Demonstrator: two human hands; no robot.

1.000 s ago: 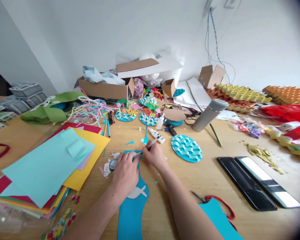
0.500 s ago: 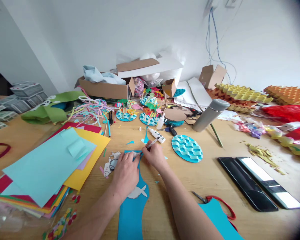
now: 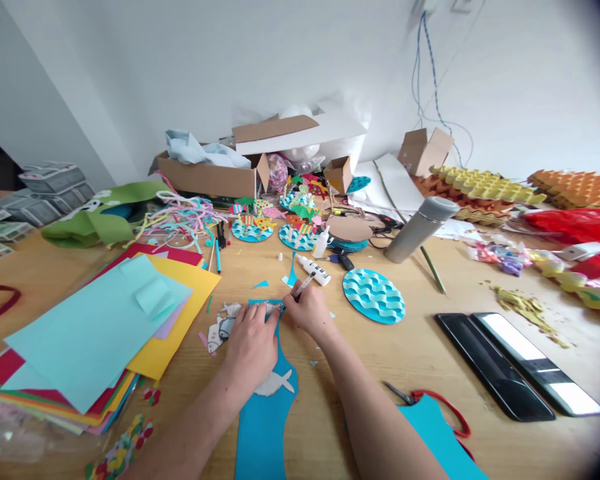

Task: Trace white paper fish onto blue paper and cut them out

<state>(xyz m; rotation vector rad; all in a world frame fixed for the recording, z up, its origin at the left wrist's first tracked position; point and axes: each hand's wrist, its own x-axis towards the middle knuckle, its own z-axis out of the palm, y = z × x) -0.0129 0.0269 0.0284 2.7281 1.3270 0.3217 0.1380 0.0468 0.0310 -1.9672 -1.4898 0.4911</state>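
Note:
My right hand [image 3: 307, 311] is closed around a white pen [image 3: 305, 283], its tip down at the upper edge of a blue paper sheet [image 3: 261, 437]. My left hand [image 3: 253, 337] lies flat with fingers stretched out, pressing on that sheet and a pale cutout [image 3: 274, 308], most of which is hidden under the fingers. Lower on the sheet rests a white paper fish [image 3: 276, 384], partly covered by my left wrist. Left of the hand, several fish cutouts with drawn lines [image 3: 219, 333] lie on the table.
Stacked coloured paper [image 3: 95, 327] lies left. Glue bottles [image 3: 316, 272] and a wavy blue oval [image 3: 374, 297] are beyond my right hand. Red-handled scissors [image 3: 443, 407] lie beside blue paper near my right forearm. A grey flask [image 3: 420, 230] stands at back right.
The upper end of the pen has tilted slightly. Both hands and the blue sheet stay almost in the same place.

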